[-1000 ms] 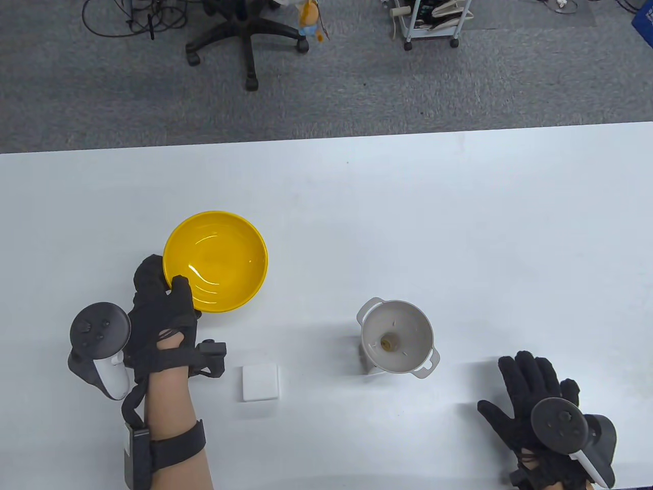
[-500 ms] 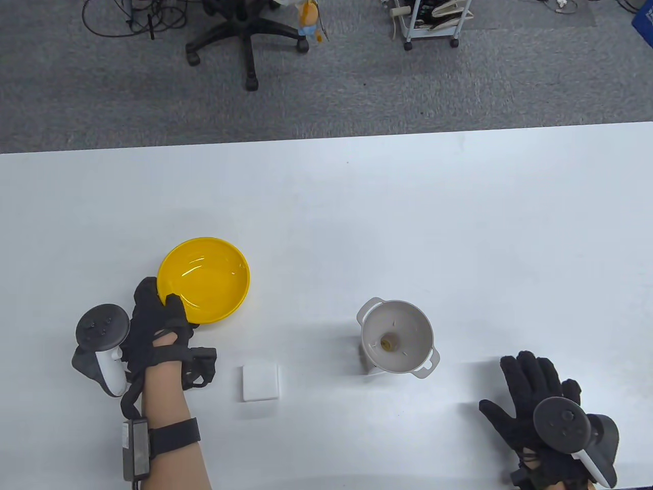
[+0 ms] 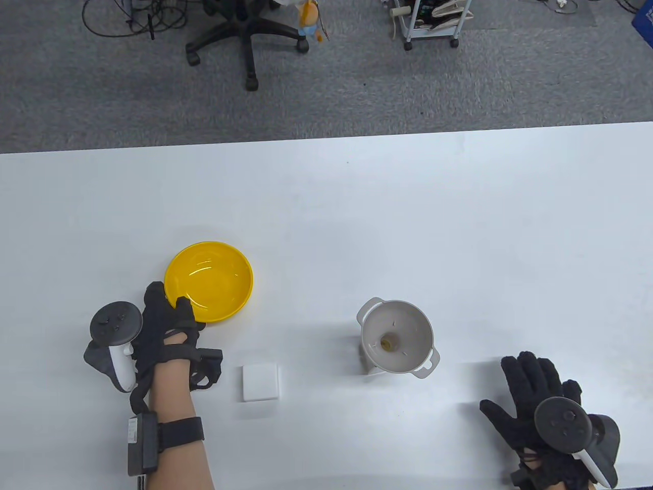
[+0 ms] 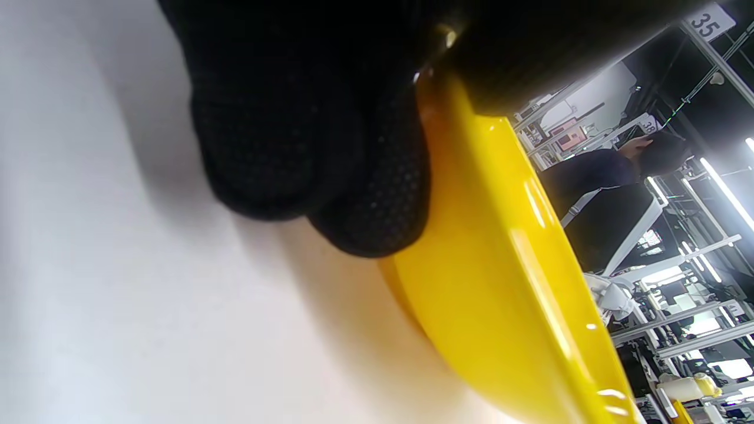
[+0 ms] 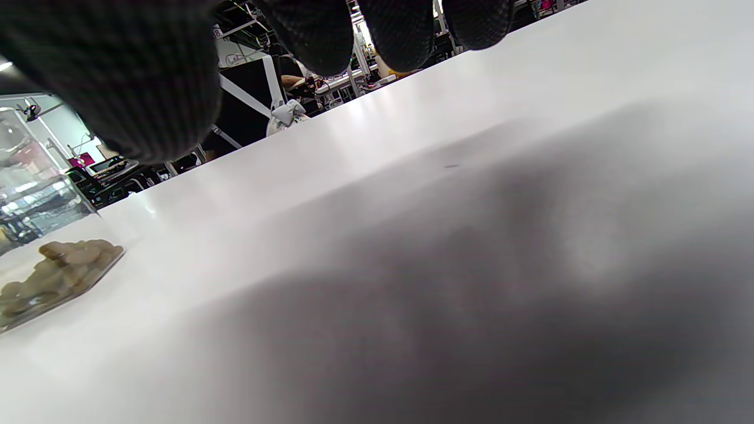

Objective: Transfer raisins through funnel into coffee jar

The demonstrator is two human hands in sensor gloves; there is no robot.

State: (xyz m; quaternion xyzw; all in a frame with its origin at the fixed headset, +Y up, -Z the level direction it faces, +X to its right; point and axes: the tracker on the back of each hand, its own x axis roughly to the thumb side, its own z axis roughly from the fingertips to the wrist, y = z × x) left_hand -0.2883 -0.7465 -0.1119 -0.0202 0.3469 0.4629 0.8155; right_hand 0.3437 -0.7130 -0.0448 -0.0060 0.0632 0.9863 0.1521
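Note:
An empty yellow bowl (image 3: 210, 282) stands on the white table at the left. My left hand (image 3: 168, 316) grips its near-left rim, thumb over the rim and fingers beneath; the left wrist view shows my fingers (image 4: 330, 165) against the bowl's (image 4: 506, 282) outside. A white funnel (image 3: 397, 336) sits on top of the clear jar, which it mostly hides. The right wrist view shows the jar's glass base (image 5: 41, 235) with pale raisins (image 5: 56, 271) inside. My right hand (image 3: 530, 403) lies open, palm down, on the table right of the funnel, holding nothing.
A small white square lid (image 3: 260, 382) lies on the table between my left forearm and the funnel. The table's far edge runs across the middle of the table view, with grey carpet, an office chair (image 3: 245, 30) and a cart beyond.
My left hand has brought the yellow bowl down and toward me; it looks smaller and sits lower on the table. The right hand and funnel have barely moved.

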